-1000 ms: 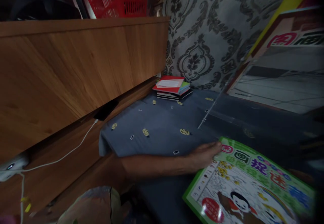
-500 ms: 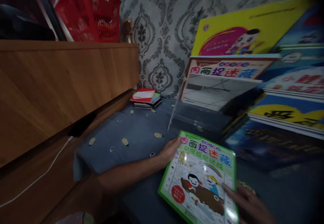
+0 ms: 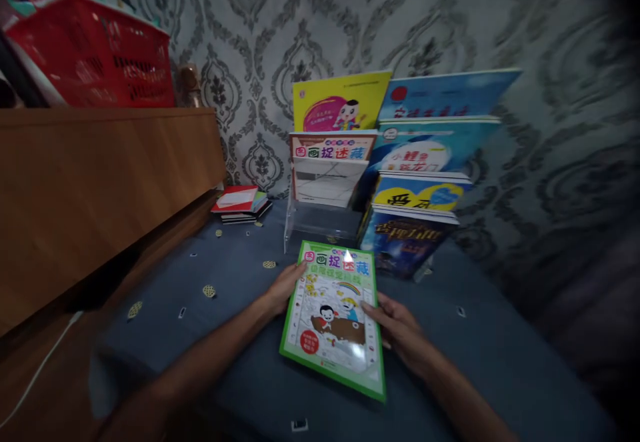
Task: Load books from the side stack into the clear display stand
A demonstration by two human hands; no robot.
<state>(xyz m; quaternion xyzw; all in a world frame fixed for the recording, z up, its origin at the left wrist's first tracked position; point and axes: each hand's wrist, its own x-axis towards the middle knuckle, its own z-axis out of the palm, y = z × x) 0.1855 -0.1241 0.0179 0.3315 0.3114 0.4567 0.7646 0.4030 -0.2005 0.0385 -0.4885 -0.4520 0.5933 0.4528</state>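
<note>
A green-bordered picture book (image 3: 336, 322) lies face up between my hands, tilted a little, its glossy cover catching the light. My left hand (image 3: 286, 287) grips its upper left edge, with some fingers hidden beneath. On the right edge, my right hand (image 3: 397, 322) holds it with the thumb over the cover. Just beyond stands a clear tiered book rack (image 3: 320, 219). Its left column carries a yellow book (image 3: 320, 105) above a brown-bordered book (image 3: 330, 145), and the tier below them shows bare plastic. Several blue and yellow books, including a dark blue one (image 3: 405, 242), fill the right column.
A small stack of books (image 3: 240, 203), red on top, lies at the back left on the dark patterned cloth (image 3: 235, 269). A wooden cabinet (image 3: 110, 175) bounds the left side, with a red basket (image 3: 95, 55) on it. A white cable (image 3: 43, 369) hangs below.
My view has swung right and drawn back, so the rack and both forearms show more fully. Both hands still hold the green book, which appears farther left and smaller.
</note>
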